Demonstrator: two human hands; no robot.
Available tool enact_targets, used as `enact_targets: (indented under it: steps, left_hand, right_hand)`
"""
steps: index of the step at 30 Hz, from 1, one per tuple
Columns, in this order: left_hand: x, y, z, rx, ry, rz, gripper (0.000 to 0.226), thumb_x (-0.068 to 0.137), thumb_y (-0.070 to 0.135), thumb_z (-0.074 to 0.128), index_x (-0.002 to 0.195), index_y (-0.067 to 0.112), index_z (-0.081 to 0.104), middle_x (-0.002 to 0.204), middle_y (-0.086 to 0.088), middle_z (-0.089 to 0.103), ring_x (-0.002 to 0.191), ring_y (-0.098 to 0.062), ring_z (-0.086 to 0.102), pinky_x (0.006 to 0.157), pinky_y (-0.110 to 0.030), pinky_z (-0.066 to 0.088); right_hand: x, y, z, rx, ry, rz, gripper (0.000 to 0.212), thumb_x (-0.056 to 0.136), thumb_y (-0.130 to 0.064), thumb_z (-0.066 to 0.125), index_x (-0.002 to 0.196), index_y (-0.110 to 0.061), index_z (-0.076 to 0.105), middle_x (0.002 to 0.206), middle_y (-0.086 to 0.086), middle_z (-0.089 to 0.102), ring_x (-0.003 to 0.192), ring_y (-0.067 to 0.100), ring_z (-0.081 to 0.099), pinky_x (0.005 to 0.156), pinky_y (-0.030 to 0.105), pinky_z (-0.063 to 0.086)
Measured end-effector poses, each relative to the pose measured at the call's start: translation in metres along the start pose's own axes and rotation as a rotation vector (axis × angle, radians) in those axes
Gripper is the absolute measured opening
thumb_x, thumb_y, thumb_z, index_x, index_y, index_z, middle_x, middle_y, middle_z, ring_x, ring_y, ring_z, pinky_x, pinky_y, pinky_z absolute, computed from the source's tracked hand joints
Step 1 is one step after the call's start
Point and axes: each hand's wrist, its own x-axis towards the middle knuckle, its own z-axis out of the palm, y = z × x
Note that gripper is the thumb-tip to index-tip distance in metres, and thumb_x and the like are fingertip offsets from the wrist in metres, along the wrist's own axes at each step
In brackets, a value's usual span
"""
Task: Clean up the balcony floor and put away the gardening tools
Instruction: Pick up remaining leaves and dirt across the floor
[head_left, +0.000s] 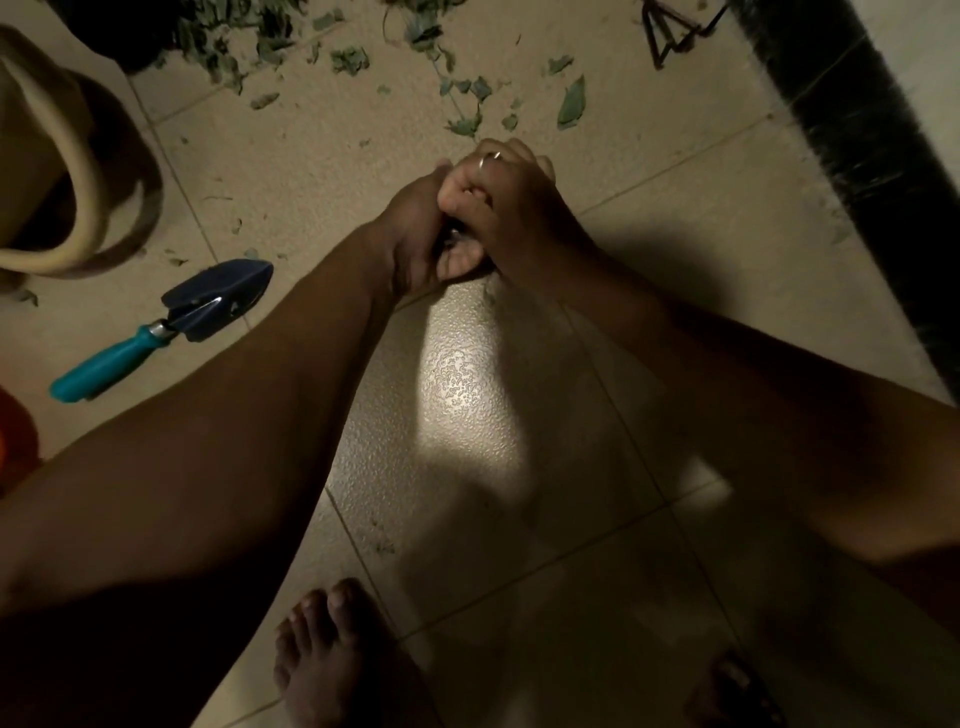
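Two bare hands meet at the centre of the frame, pressed against each other above the beige tiled floor (519, 545). The left hand (410, 228) has its fingers curled inward, and the right hand (514, 208), with a thin silver ring (491, 158) on one finger, is balled tight against it. Between them sits a small dark object with a metal glint (453, 238) that both hands close around. It is almost wholly hidden, so what it is cannot be told.

At centre left a garden trowel with a teal handle and dark blue blade (171, 322) lies flat on the tiles, blade pointing toward the upper right, well apart from both hands. Just above it, in the upper left of the frame, stands a tan fabric bag with a pale looped handle (62, 171).

Torn green leaves (467, 93) are scattered across the top of the frame, thickest at upper left and thinning toward the hands. A dark bent-wire frame (670, 26) rests on the floor near the top right, beside a black brush of stiff bristles (852, 119) that slants down the right edge. An orange shape (15, 441) shows at the far left edge, too cut off to identify.

Along the bottom are the person's bare feet on the tiles — the left foot (332, 654) lit, the right foot (732, 691) in shadow.
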Motion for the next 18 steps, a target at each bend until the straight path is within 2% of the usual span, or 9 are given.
enact_targets:
  steps: [3, 6, 8, 10, 12, 13, 16, 18]
  left_hand:
    - [-0.005, 0.003, 0.002, -0.203, -0.012, -0.023, 0.066, 0.109, 0.055, 0.027, 0.115, -0.001, 0.062, 0.085, -0.016, 0.074, 0.072, -0.022, 0.075, 0.060, -0.034, 0.063]
    - [-0.001, 0.001, -0.004, -0.173, 0.025, -0.039, 0.071, 0.108, 0.055, 0.024, 0.131, -0.003, 0.057, 0.093, -0.017, 0.072, 0.079, -0.023, 0.074, 0.067, -0.036, 0.064]
    - [0.000, -0.002, -0.005, -0.108, 0.073, -0.049, 0.066, 0.109, 0.053, 0.023, 0.125, 0.000, 0.059, 0.081, -0.012, 0.069, 0.067, -0.018, 0.071, 0.062, -0.032, 0.063]
    - [-0.002, -0.006, -0.002, -0.064, 0.067, -0.052, 0.060, 0.110, 0.049, 0.022, 0.111, 0.004, 0.062, 0.068, -0.007, 0.065, 0.055, -0.014, 0.066, 0.058, -0.029, 0.062]
    - [-0.007, -0.006, 0.002, -0.041, 0.057, -0.045, 0.058, 0.111, 0.045, 0.021, 0.095, 0.008, 0.062, 0.059, -0.002, 0.063, 0.050, -0.013, 0.065, 0.055, -0.025, 0.059]
    - [-0.008, -0.005, 0.003, -0.042, 0.050, -0.044, 0.058, 0.111, 0.045, 0.021, 0.093, 0.008, 0.062, 0.059, -0.003, 0.064, 0.051, -0.014, 0.066, 0.054, -0.024, 0.058]
    - [-0.004, -0.003, 0.000, -0.042, 0.084, -0.037, 0.062, 0.110, 0.051, 0.020, 0.098, 0.006, 0.062, 0.067, -0.005, 0.065, 0.054, -0.015, 0.066, 0.044, -0.022, 0.056]
    - [0.000, -0.003, -0.007, -0.041, 0.185, 0.015, 0.055, 0.109, 0.049, 0.024, 0.076, 0.018, 0.054, 0.059, 0.003, 0.049, 0.043, -0.009, 0.048, 0.035, -0.018, 0.036]
  right_hand:
    - [0.009, 0.001, -0.001, -0.096, 0.013, -0.056, 0.024, 0.094, -0.034, 0.055, 0.097, -0.021, 0.075, 0.111, 0.001, 0.065, 0.113, 0.023, 0.054, 0.090, 0.032, 0.026]
    - [0.008, 0.005, -0.004, -0.114, -0.078, -0.099, 0.023, 0.094, -0.034, 0.054, 0.098, -0.030, 0.076, 0.107, -0.007, 0.059, 0.113, 0.019, 0.049, 0.090, 0.031, 0.024]
    - [0.005, 0.007, -0.005, -0.127, -0.136, -0.105, 0.021, 0.092, -0.034, 0.058, 0.099, -0.032, 0.078, 0.107, -0.006, 0.056, 0.112, 0.019, 0.048, 0.093, 0.035, 0.028]
    - [0.004, 0.009, -0.004, -0.120, -0.120, -0.084, 0.016, 0.085, -0.040, 0.069, 0.091, -0.029, 0.079, 0.104, -0.007, 0.056, 0.109, 0.018, 0.049, 0.093, 0.038, 0.032]
    - [0.004, 0.012, -0.006, -0.100, -0.083, -0.060, 0.022, 0.077, -0.047, 0.075, 0.080, -0.025, 0.078, 0.100, -0.011, 0.054, 0.105, 0.016, 0.050, 0.091, 0.037, 0.033]
    - [0.004, 0.013, -0.008, -0.077, -0.077, -0.056, 0.024, 0.076, -0.048, 0.075, 0.078, -0.025, 0.077, 0.099, -0.013, 0.053, 0.104, 0.014, 0.049, 0.090, 0.037, 0.034]
    - [0.002, 0.017, -0.010, 0.030, -0.093, -0.051, 0.023, 0.088, -0.039, 0.063, 0.092, -0.022, 0.078, 0.107, -0.008, 0.057, 0.108, 0.013, 0.049, 0.095, 0.042, 0.044]
    - [-0.001, 0.022, -0.009, 0.086, -0.044, -0.018, 0.025, 0.094, -0.028, 0.056, 0.105, -0.021, 0.077, 0.114, -0.001, 0.060, 0.111, 0.018, 0.055, 0.093, 0.044, 0.052]
